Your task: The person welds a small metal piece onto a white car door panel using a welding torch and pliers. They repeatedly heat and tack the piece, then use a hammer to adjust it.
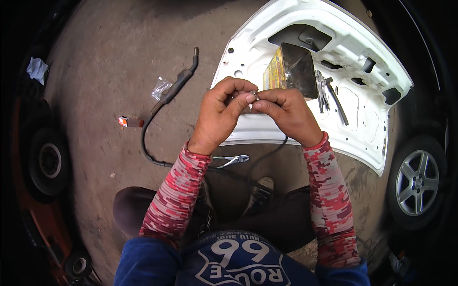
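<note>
My left hand (223, 107) and my right hand (288, 112) meet over the near edge of a white car panel (267, 131). Between their pinched fingertips is a small metallic piece (254, 95), mostly hidden by the fingers and too small to name. Thumb and forefinger of each hand close on it from either side. Beyond my right hand a dark box with a yellow printed side (298, 66) stands on the panel. Below my left wrist, a pair of pliers (234, 160) with green-and-white handles lies on the floor.
A welding torch (179, 83) with its black cable (144, 138) lies on the floor at left, beside a clear plastic bag (161, 87) and a small orange box (131, 122). Locking pliers (322, 93) and a hammer (338, 102) rest on the panel. Car wheels (416, 183) flank both sides.
</note>
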Motion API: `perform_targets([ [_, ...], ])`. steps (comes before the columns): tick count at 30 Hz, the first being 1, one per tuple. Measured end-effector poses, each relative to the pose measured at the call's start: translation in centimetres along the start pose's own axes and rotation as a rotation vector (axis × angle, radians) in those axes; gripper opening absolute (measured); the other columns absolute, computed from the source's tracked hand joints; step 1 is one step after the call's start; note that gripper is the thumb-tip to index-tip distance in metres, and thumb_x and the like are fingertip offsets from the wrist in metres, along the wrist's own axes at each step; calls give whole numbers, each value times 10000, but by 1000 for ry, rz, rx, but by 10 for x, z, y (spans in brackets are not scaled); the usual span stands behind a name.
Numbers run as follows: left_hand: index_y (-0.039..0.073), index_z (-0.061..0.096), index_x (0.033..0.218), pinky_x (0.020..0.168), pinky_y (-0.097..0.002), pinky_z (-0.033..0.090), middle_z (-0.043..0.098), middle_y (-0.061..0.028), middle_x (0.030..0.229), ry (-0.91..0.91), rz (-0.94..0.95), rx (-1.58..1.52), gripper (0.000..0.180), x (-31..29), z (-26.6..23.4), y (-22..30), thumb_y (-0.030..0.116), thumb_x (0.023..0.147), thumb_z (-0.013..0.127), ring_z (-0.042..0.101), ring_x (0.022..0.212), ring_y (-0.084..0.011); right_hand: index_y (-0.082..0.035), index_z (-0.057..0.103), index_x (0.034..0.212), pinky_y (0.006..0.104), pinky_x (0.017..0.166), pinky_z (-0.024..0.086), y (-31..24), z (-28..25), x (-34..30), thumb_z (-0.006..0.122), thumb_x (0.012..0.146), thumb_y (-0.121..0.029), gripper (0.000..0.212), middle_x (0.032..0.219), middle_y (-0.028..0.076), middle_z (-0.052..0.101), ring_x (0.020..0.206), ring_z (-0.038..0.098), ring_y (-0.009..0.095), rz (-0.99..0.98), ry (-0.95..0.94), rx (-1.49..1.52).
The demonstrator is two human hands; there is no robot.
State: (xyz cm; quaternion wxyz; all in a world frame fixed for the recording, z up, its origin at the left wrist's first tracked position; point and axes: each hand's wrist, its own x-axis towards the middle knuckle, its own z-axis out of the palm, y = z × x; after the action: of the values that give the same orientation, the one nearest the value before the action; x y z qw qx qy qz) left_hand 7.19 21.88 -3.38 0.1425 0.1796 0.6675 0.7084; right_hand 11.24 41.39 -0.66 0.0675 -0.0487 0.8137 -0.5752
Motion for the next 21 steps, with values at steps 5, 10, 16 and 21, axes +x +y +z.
perform_targets([
  [5, 3, 713, 1168, 802, -261, 547, 715, -32, 984, 38, -117, 8, 208, -5, -6, 7, 117, 996, 694, 646, 886, -92, 52, 751, 1087, 295, 779, 571, 2, 9, -2, 689, 969, -115, 214, 904, 119, 785, 831, 741, 146, 65, -19, 73],
  [10, 37, 679, 1260, 772, -271, 530, 698, -40, 1044, 90, -171, 126, 316, -13, -16, 2, 244, 1022, 687, 623, 848, -103, 8, 655, 1107, 249, 726, 543, 9, 18, 3, 677, 1001, -122, 169, 941, 72, 754, 809, 665, 86, 141, 88, 245],
  [16, 3, 714, 1133, 721, -307, 529, 685, -71, 865, 71, -573, 301, 305, -47, -34, -65, 281, 1019, 659, 637, 759, -145, -13, 727, 1072, 234, 707, 480, 17, 3, 0, 767, 946, -155, 194, 914, 5, 707, 791, 589, 64, 142, 230, 36],
  [21, 21, 702, 1068, 802, -458, 545, 718, -159, 965, -286, -764, 918, 347, -117, -25, -166, 320, 899, 758, 695, 898, -317, -54, 728, 1077, 213, 601, 416, 30, -1, -1, 751, 943, -130, 155, 856, -25, 699, 676, 532, 45, 285, 164, -7],
])
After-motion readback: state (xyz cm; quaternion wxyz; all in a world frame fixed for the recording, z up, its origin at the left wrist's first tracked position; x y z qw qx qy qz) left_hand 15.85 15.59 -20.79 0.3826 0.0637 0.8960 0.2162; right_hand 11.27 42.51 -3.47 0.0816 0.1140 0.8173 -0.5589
